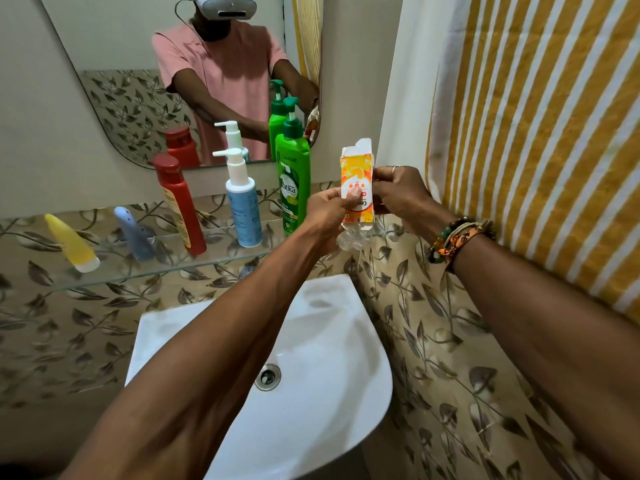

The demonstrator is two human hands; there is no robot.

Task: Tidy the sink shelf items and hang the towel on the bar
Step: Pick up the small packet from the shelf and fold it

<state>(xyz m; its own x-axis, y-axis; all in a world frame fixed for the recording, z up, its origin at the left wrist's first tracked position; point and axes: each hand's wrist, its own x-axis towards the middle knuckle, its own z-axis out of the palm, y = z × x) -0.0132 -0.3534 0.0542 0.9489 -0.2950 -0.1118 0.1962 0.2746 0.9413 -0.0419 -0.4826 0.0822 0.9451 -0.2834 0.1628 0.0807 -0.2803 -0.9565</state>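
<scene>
Above the shelf (156, 253), left hand (327, 210) and right hand (401, 192) pinch the carton (358, 169) upright between them.

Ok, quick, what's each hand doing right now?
Left hand: closed, pinching the orange box low on its front.
Right hand: closed, gripping the same box at its right edge.

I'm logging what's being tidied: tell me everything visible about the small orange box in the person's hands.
The orange box is a small, narrow cardboard carton printed orange and yellow with a white panel. Its top flap is torn open, showing plain white card. It is held roughly upright in the air, right of the green pump bottle. The left hand pinches its lower left, thumb on the front; the right hand grips its right edge. A clear bumpy thing shows beneath it.
</scene>
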